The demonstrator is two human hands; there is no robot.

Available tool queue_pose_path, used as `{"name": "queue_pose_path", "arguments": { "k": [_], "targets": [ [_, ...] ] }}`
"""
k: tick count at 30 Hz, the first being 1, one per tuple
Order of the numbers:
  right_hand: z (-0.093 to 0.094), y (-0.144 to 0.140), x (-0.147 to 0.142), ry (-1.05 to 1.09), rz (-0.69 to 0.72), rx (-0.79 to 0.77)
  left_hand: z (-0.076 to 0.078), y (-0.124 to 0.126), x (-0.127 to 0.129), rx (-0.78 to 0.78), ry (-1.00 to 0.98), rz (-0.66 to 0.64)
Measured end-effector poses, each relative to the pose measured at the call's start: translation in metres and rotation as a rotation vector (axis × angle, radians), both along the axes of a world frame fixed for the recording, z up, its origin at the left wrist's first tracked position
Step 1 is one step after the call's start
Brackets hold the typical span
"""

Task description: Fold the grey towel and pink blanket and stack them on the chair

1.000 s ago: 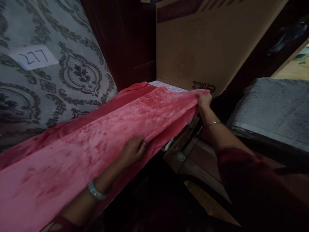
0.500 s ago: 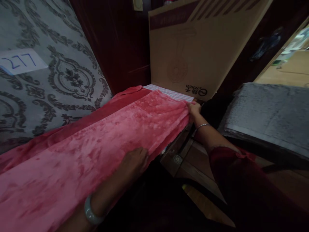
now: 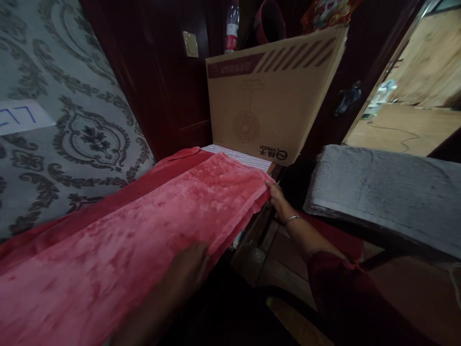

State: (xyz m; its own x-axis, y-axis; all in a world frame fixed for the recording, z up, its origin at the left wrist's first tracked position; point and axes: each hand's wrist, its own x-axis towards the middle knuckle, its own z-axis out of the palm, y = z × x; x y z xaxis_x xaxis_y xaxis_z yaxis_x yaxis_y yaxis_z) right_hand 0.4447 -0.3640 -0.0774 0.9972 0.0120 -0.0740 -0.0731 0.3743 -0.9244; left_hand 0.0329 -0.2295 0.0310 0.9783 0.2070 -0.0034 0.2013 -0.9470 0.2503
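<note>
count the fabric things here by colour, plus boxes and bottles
pink plush blanket: 1
grey folded blanket: 1
striped white cloth: 1
brown cardboard box: 1
clear plastic bottle: 1
total: 5

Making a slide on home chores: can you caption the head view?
Both hands, left hand and right hand, grip the near edge of a pink blanket.

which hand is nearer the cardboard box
Right. The right hand grips the far corner of the pink blanket, just below the cardboard box. The left hand rests on the blanket's near edge, much farther from the box.
</note>
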Motion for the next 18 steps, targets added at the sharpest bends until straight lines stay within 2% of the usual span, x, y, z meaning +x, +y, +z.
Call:
{"name": "queue_pose_path", "arguments": {
  "k": [3, 7, 13, 18],
  "targets": [
    [0.006, 0.002, 0.003, -0.011, 0.045, 0.094, 0.005, 0.004, -0.003, -0.091, -0.084, 0.012],
    [0.010, 0.003, 0.001, -0.003, 0.097, 0.174, -0.002, 0.007, -0.005, -0.050, -0.025, -0.053],
    [0.017, 0.008, 0.000, 0.029, 0.035, 0.201, -0.017, 0.011, -0.002, 0.084, 0.002, -0.146],
    [0.030, 0.020, 0.013, 0.043, -0.026, 0.189, -0.025, 0.015, -0.005, 0.090, -0.022, -0.147]
  ]
}}
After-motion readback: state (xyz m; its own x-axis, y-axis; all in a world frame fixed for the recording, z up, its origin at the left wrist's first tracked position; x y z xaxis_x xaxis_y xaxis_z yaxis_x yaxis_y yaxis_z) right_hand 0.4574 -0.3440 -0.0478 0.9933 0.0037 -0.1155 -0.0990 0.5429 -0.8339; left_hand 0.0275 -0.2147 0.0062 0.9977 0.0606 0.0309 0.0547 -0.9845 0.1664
